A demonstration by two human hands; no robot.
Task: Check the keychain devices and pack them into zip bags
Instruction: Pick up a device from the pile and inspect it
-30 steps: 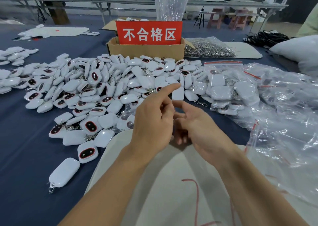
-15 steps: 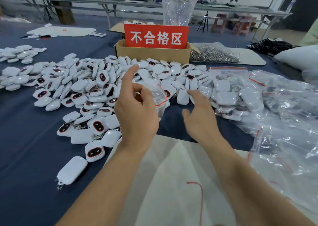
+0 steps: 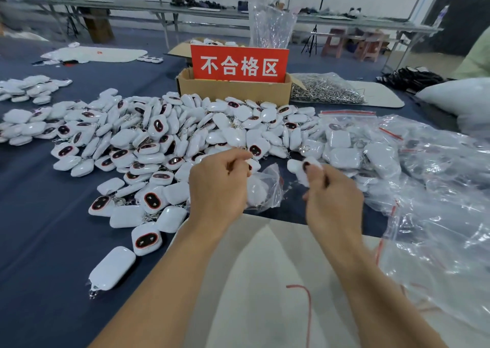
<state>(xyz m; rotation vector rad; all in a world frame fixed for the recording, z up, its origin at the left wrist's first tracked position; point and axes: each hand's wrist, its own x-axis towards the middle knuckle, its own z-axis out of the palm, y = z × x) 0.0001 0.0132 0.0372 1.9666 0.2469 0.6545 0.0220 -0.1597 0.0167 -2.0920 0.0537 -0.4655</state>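
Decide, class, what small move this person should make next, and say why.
Probably bring the right hand leftward and slip its keychain device into the zip bag: the left hand grips that bag, and the device sits beside it, not yet inside.

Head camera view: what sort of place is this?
Likely a packing and inspection workshop: a heap of identical keychain devices on the table, a pile of zip bags, and a box with a red sign.

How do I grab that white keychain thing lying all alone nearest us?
Pinch the lone keychain device across its two long sides, coming straight down from above. It lies flat with bare blue cloth either side, so fingers probably fit. The tiny metal ring at its near end looks fiddly.
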